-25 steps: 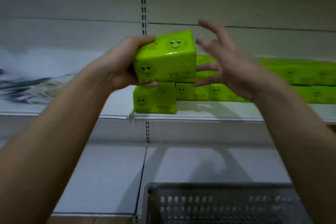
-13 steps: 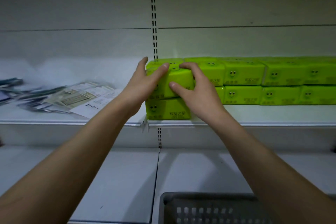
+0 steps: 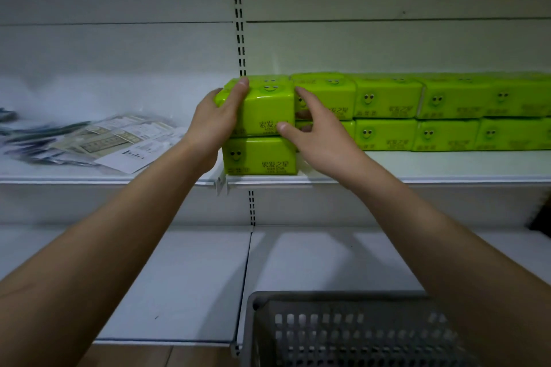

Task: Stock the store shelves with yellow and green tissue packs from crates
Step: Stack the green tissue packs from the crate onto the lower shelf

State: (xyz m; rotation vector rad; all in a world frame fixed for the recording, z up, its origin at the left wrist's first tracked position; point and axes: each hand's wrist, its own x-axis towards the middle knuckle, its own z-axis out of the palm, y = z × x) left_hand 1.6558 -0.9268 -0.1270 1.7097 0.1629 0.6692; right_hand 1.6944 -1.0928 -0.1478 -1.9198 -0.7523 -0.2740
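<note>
Since the earlier frame, both hands have seated the top pack [image 3: 269,109] on the stack. Left hand [image 3: 216,119] and right hand [image 3: 320,134] grasp its ends. Judged light, soft, slick-wrapped.

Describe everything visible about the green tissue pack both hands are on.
The green tissue pack is a glossy plastic-wrapped block with printed smiley faces and dark lettering. It sits level atop another pack at the row's left end on the shelf. The left hand holds its left side; the right hand grips its right edge.
</note>
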